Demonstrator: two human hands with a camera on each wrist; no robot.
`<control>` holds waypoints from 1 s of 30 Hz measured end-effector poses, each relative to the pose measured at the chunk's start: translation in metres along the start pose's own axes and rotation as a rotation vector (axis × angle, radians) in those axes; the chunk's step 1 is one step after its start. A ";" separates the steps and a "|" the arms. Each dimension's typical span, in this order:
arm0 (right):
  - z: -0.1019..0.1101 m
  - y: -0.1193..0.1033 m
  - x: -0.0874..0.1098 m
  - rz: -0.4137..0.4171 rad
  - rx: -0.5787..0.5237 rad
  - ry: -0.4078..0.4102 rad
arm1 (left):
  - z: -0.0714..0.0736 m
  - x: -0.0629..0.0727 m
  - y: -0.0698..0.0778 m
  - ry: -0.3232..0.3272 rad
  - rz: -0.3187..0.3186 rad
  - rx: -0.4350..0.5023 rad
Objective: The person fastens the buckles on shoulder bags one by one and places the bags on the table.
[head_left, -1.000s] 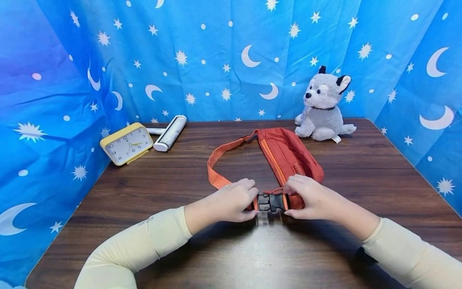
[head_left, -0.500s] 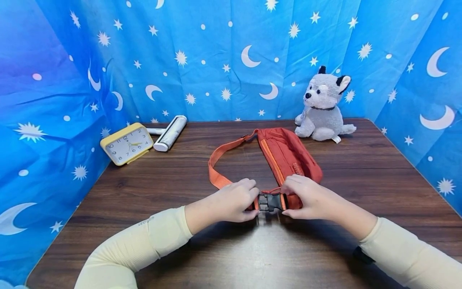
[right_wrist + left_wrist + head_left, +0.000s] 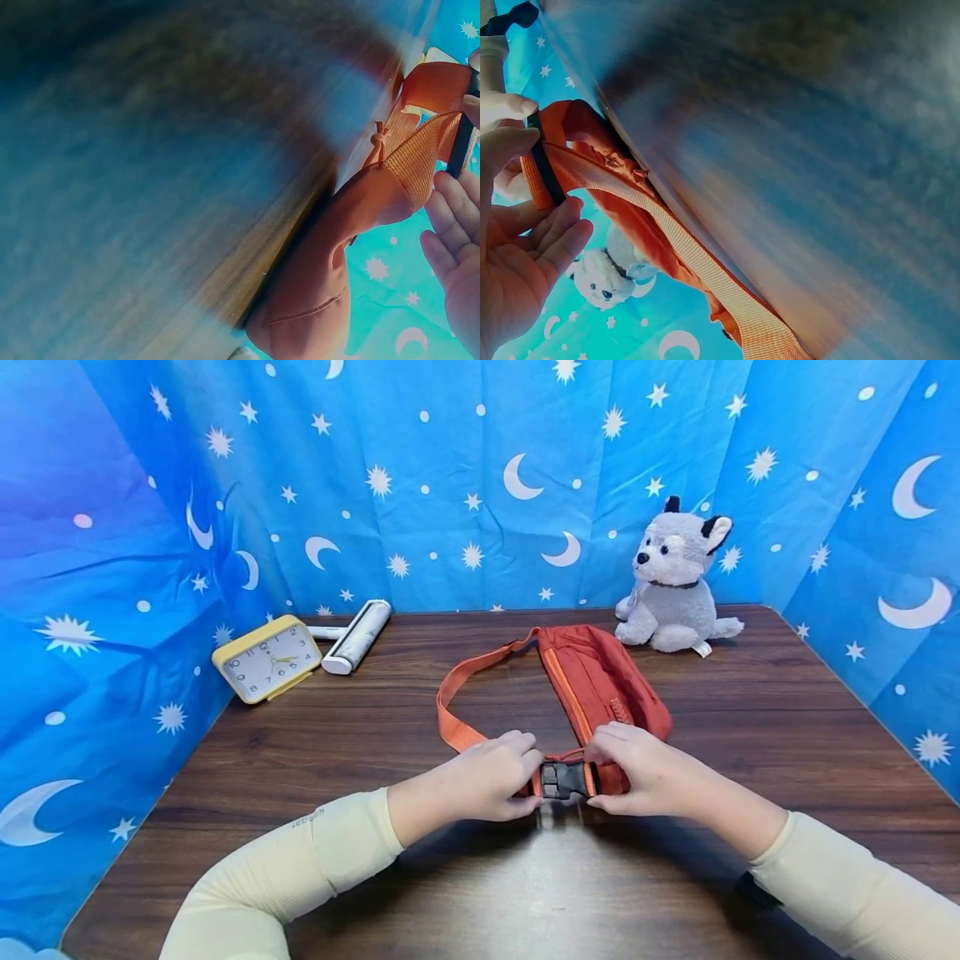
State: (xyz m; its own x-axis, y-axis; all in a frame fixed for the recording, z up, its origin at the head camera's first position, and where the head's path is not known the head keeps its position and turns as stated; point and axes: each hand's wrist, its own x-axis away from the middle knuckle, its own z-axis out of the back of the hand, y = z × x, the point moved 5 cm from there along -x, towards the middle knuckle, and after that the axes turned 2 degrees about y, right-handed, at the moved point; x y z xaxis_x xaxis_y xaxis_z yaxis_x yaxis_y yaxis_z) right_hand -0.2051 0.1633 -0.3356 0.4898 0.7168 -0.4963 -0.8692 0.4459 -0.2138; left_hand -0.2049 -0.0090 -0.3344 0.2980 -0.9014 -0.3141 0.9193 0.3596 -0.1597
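While the orange waist bag (image 3: 600, 685) lay at mid-frame, its black buckle (image 3: 564, 779) sat crosswise just below, the left hand (image 3: 480, 777) pinching one end and the right hand (image 3: 648, 770) the other, equally near.

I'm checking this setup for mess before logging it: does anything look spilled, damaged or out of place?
Nothing stands out. Both hands, left and right, hold the orange waist bag at its black buckle; clock, lint roller and plush dog sit undisturbed.
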 end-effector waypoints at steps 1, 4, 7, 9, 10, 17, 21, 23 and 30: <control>0.000 0.000 0.000 0.003 -0.001 0.002 | 0.000 0.000 0.000 0.000 0.001 0.000; 0.001 -0.001 -0.001 0.007 -0.005 0.004 | 0.000 0.000 0.000 0.002 0.001 -0.003; 0.001 -0.002 -0.001 0.006 -0.007 0.003 | 0.000 0.000 0.000 0.008 -0.002 -0.001; 0.001 -0.002 -0.001 0.006 -0.010 0.002 | 0.001 0.000 0.001 0.011 -0.004 0.003; 0.001 -0.002 -0.001 0.005 -0.010 0.002 | 0.001 0.000 0.001 0.011 -0.004 0.004; 0.001 -0.003 -0.001 0.008 -0.011 0.003 | 0.001 -0.002 0.000 -0.034 0.015 0.019; 0.001 -0.003 -0.001 0.012 -0.014 0.001 | 0.000 -0.001 -0.001 -0.072 0.028 0.020; 0.000 -0.003 -0.001 0.010 -0.016 0.002 | -0.001 -0.001 -0.001 -0.077 0.028 0.017; 0.001 -0.002 -0.001 0.005 -0.013 0.004 | 0.000 -0.001 -0.001 -0.059 0.023 0.013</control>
State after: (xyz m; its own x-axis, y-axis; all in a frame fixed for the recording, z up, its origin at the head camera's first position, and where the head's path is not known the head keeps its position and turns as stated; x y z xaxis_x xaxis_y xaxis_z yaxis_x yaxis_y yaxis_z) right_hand -0.2034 0.1620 -0.3339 0.4852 0.7170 -0.5005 -0.8724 0.4354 -0.2221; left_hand -0.2061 -0.0080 -0.3341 0.3333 -0.9058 -0.2616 0.9152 0.3775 -0.1411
